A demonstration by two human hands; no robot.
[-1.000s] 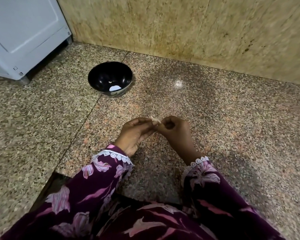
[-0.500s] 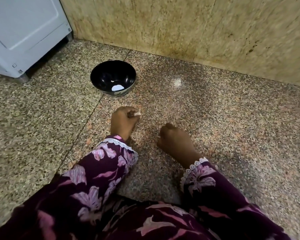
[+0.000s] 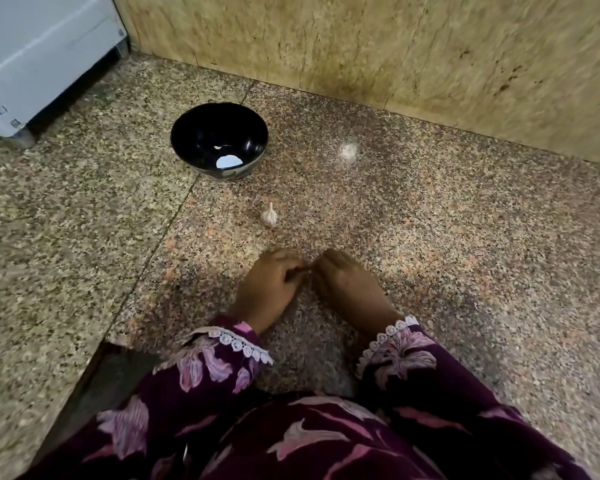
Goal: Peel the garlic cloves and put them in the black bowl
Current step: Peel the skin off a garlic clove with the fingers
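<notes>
Your left hand (image 3: 269,284) and right hand (image 3: 343,284) sit low on the granite floor (image 3: 465,237), knuckles up, fingertips meeting between them. The left fingers (image 3: 284,268) are curled in, and something small and dark shows at their tips where they meet the right hand; it is too small and blurred to name, so you cannot tell whether either hand is actually gripping anything. The right fingers (image 3: 329,263) are bent down toward the same spot, their tips hidden.

A garlic bulb (image 3: 269,215) stands on the floor just beyond your hands, stem end up, touching neither hand. Farther out and a little left is the black bowl (image 3: 187,147), upright on the floor, apart from the bulb. Inside it lies a small pale clove (image 3: 218,147) and, nearer you, a bright white patch that may be a reflection.

A pale smudge (image 3: 347,152) marks the floor right of the bowl. A white appliance (image 3: 39,53) fills the far left corner, with a tan wall (image 3: 361,46) behind. Your sleeves (image 3: 215,372) are purple floral with white lace cuffs.
</notes>
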